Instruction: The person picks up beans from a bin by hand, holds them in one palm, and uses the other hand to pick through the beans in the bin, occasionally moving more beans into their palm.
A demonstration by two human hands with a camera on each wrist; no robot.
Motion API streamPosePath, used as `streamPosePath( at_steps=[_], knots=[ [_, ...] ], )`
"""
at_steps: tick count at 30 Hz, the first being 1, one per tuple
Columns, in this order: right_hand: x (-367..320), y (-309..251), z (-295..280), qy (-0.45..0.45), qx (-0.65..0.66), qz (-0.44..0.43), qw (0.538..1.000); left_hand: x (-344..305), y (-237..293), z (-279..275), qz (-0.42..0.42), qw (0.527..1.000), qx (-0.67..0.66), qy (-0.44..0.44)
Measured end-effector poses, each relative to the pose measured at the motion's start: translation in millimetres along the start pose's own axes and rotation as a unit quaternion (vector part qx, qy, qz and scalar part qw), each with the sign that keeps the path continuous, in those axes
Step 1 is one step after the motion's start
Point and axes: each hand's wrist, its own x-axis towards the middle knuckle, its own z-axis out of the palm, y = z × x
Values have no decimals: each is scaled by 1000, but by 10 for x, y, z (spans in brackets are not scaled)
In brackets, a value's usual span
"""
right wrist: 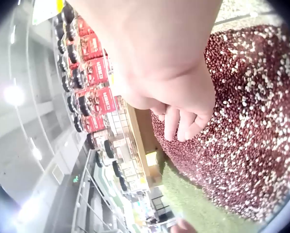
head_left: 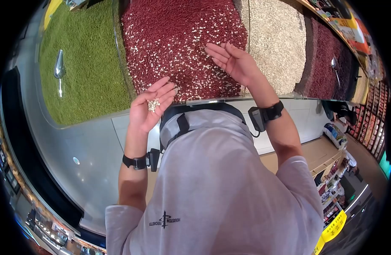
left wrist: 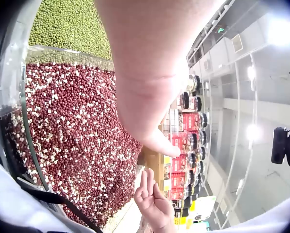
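Note:
My left hand (head_left: pixel 151 104) lies palm up at the front edge of the bin of red beans (head_left: pixel 174 38). A small heap of white grains (head_left: pixel 153 105) rests on its palm, with the fingers extended. Over the right side of the same bin is my right hand (head_left: pixel 235 63), palm turned up and fingers loosely extended, with no grains showing on it. Many white grains lie scattered among the red beans below both hands. In the right wrist view, the right hand (right wrist: pixel 179 102) hides part of the bean surface.
Left of the red beans is a bin of green beans (head_left: pixel 85 55) with a metal scoop (head_left: pixel 59 66). To the right, a bin of white grains (head_left: pixel 277 46) adjoins darker beans (head_left: pixel 325 59) with another scoop (head_left: pixel 334 63). Jars (left wrist: pixel 184 165) line a shelf behind.

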Motion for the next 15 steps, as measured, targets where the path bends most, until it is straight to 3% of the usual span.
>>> streamPosePath(
  at_steps=[2,10,13,15],
  knots=[
    [-16,-14,10,-17,99,18,995,7,-10,3,-4,1000,-7,-14],
    [-142,-39,50,-20,139,43,989,7,-134,118,-17,999,-7,-40],
    [-202,-7,54,-6,119,36,992,16,-218,205,-20,1000,5,-17],
    [-251,14,127,0,118,40,992,75,-308,301,-12,997,65,45]
  ],
)
